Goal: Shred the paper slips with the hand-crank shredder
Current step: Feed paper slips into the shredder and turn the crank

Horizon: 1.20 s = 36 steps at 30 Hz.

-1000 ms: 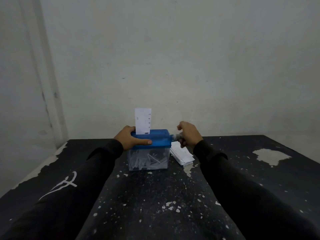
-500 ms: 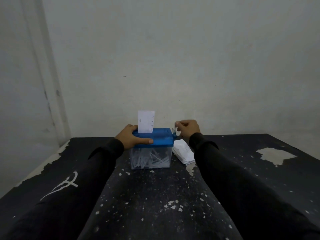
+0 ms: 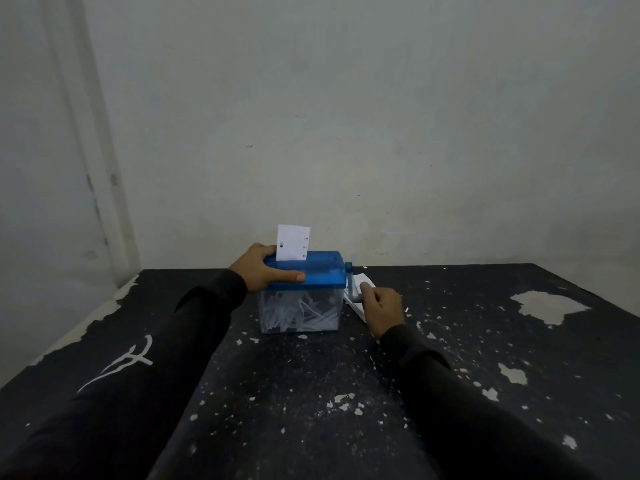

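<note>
Steadying the small blue-lidded clear plastic shredder [image 3: 304, 289] on the chipped black table [image 3: 485, 341], I am clamping my left hand [image 3: 261, 270] over its lid while my right hand [image 3: 381, 308] is curling round the grey crank handle [image 3: 355, 292]. It looks light enough to skid, so I am bearing down on the lid. The thin, floppy white paper slip [image 3: 292, 242] is standing in the slot; its small print is unreadable.

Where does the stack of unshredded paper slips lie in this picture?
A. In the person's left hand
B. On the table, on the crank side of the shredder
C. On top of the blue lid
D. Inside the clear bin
B: the white stack of slips lies on the table beside the shredder, just behind the right hand gripping the crank.
</note>
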Motion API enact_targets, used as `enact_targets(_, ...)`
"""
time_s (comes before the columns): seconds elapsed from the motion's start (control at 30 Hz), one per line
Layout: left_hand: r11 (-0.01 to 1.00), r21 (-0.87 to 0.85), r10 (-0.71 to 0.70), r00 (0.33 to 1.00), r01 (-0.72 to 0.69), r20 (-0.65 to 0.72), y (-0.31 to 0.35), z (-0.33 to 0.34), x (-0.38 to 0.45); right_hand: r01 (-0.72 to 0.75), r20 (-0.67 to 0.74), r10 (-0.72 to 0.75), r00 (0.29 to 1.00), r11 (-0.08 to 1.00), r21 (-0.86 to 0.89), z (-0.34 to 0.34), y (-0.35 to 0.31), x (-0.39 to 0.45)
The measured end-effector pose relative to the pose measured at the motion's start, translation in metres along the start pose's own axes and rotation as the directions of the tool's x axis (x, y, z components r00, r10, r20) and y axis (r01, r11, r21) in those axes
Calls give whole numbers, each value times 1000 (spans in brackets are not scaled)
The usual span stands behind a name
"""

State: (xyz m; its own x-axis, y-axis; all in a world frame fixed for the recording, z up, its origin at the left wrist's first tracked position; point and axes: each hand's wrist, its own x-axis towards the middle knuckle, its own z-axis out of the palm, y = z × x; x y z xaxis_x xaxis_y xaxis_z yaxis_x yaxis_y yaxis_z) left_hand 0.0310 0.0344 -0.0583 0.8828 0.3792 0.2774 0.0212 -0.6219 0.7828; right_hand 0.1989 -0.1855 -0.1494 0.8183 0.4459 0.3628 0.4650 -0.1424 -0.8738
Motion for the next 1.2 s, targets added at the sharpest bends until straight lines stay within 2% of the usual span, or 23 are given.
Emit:
enact_targets(0.17, 1000, 14, -3, 1000, 3, -1, 3, -2, -1, 191, -100, -169, 981, 942, 277, -1, -30, -12)
enact_targets(0.23, 1000, 19, -2, 1000, 2, -2, 6, -2, -4, 231, -113, -206, 972, 927, 296, -5, -39, -13)
enact_targets(0.47, 996, 72, -41, 999, 43, -23, 10, 0, -12, 252, -89, -236, 968, 927, 278, -10, -68, 8)
enact_targets(0.6, 998, 65, -11, 1000, 13, -22, 9, 0, -16, 202, -115, -179, 977, 951, 234, -12, -81, 33)
enact_targets(0.7, 997, 78, -25, 999, 27, -32, 13, 1, -23, 233, -149, -209, 967, 959, 162, -9, -85, 48)
enact_targets(0.87, 999, 47, -2, 999, 4, -39, 11, 5, -35, 142, -132, -131, 983, 987, 79, 3, -66, 54)
enact_targets(1.07, 998, -62, -15, 964, -2, -265, -1, 19, -47, 194, -65, -194, 979, 981, -10, -3, -60, 54)
enact_targets(1.2, 994, -102, -4, 945, -31, -327, -2, 24, -47, 197, -19, -198, 980, 980, -32, -7, -58, 55)
